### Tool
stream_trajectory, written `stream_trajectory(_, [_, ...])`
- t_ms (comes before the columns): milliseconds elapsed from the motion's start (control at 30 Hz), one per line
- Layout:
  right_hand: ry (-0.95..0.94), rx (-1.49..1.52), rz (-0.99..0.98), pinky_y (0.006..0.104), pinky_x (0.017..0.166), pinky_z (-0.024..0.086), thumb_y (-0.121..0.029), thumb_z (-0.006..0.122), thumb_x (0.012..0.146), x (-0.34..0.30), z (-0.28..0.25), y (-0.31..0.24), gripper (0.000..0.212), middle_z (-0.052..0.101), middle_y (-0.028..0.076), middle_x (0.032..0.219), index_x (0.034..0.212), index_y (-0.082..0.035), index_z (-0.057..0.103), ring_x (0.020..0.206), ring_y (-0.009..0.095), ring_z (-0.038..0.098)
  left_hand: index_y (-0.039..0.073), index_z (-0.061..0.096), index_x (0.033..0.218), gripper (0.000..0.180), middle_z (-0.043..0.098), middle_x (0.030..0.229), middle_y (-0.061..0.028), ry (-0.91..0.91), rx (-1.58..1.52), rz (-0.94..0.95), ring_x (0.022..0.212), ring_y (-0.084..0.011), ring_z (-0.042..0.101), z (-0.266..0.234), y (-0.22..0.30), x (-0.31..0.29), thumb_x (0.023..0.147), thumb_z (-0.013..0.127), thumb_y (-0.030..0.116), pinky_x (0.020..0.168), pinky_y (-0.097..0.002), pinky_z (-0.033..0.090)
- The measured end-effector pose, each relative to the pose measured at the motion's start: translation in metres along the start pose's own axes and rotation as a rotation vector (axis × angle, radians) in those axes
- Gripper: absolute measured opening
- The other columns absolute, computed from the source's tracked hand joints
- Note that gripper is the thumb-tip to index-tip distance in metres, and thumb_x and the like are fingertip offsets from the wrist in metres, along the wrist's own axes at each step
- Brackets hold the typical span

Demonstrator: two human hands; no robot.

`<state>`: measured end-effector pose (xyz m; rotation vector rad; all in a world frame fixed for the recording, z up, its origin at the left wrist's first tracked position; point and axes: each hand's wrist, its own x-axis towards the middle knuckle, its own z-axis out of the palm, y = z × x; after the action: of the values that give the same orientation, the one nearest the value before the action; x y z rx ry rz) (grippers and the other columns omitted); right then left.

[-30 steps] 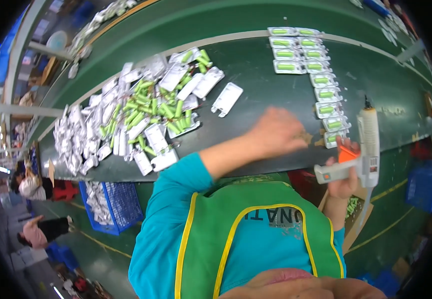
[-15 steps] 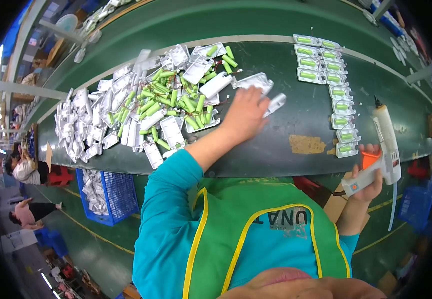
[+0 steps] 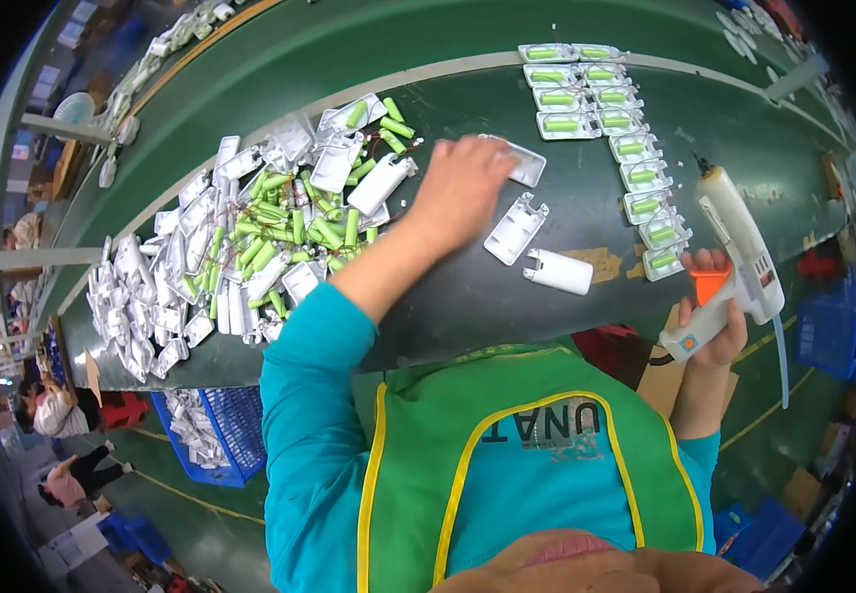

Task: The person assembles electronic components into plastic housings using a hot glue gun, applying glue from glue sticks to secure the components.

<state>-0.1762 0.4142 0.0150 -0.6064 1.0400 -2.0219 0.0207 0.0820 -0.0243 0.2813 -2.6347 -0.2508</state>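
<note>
My left hand [image 3: 463,188] is over the work table with its fingers curled on a white plastic shell [image 3: 529,166]; the fingertips partly hide the shell's far edge. Nearer to me lie two more shells: one shows its hollow inside [image 3: 516,229], the other has its smooth back up [image 3: 559,272]. On the right, my right hand [image 3: 713,321] grips a white hot glue gun [image 3: 741,262] by the handle, fingers at its orange trigger. The gun's dark nozzle points away from me. Beside it stand rows of shells [image 3: 645,206], each with a green battery cell in it.
A large heap of white shells [image 3: 136,296] and loose green battery cells [image 3: 295,227] covers the table's left side. A blue crate [image 3: 235,435] with white parts stands below the table edge. Behind the table runs a green belt [image 3: 369,40]. Two people are far off at left.
My left hand has moved slightly left and away from the near edge. Two shells now lie separately on the table nearer to me. The whole view has shifted; my right hand still holds the glue gun.
</note>
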Motion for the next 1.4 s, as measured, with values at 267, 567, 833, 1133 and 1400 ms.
stream_trajectory(267, [-0.042,0.038,0.130,0.0309,0.058,0.060,-0.031,0.059,0.088,-0.001,0.010,0.010,0.067,0.047,0.022,0.135,0.138,0.007,0.036,0.129,0.037,0.045,0.013,0.067,0.085,0.013,0.056,0.097,-0.0050,-0.158,0.062,0.104,0.096,-0.0230,0.053,0.035,-0.028,0.036,0.077,0.058,0.008,0.081,-0.0375,0.040])
stream_trajectory(567, [0.022,0.057,0.131,0.0327,0.060,0.060,-0.028,0.059,0.088,-0.009,0.000,0.013,0.065,0.050,0.021,0.129,0.137,0.007,0.036,0.127,0.037,0.047,0.012,0.060,0.082,0.010,0.055,0.090,-0.0051,-0.009,0.037,0.368,0.084,-0.0248,0.056,0.024,-0.042,0.047,0.073,0.059,0.008,0.069,-0.0358,0.046])
stream_trajectory(833, [0.053,0.067,0.123,0.0318,0.059,0.059,-0.027,0.059,0.087,-0.015,-0.009,0.014,0.064,0.052,0.020,0.128,0.137,0.006,0.037,0.125,0.036,0.048,0.010,0.064,0.094,0.018,0.060,0.092,-0.0060,-0.300,-0.171,0.344,0.089,-0.0254,0.059,0.012,-0.009,-0.005,0.077,0.058,0.006,0.082,-0.0391,0.043])
stream_trajectory(1133, [0.062,0.079,0.096,0.0322,0.060,0.059,-0.026,0.058,0.087,-0.012,-0.009,0.013,0.062,0.052,0.019,0.127,0.136,0.006,0.037,0.124,0.034,0.049,0.012,0.061,0.106,0.037,0.058,0.103,-0.0072,-0.252,-0.005,-0.196,0.101,-0.0281,0.054,0.009,0.047,-0.040,0.073,0.074,0.021,0.082,-0.0430,0.038])
stream_trajectory(1400, [0.041,0.107,0.100,0.0328,0.060,0.059,-0.026,0.058,0.087,-0.014,-0.005,0.015,0.061,0.052,0.019,0.126,0.136,0.005,0.038,0.125,0.035,0.047,0.010,0.062,0.103,0.028,0.058,0.096,-0.0082,-0.046,-0.159,-0.057,0.095,-0.0290,0.056,0.075,0.044,0.035,0.076,0.069,0.009,0.083,-0.0413,0.042])
